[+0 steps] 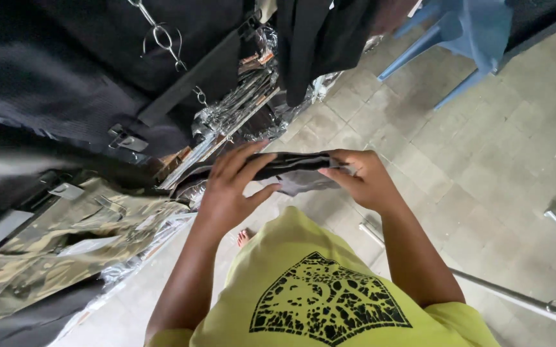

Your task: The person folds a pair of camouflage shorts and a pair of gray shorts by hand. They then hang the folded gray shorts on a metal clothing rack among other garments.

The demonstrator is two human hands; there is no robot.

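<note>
Clothing shop: hanging garments (pixel 66 83), plastic-wrapped stock (pixel 239 103), tiled floor (pixel 483 160).

I see soft, even daylight, brightest on the pale tiled floor (pixel 483 160) at the right. The dark hanging garments (pixel 66 71) at upper left swallow detail and read nearly black. Clear plastic wrapping (pixel 239 106) throws small sharp glints. Shadows under my arms are faint and diffuse. The wide lens bends lines toward the edges, and the yellow shirt (pixel 316 289) close below looks slightly soft.
</note>
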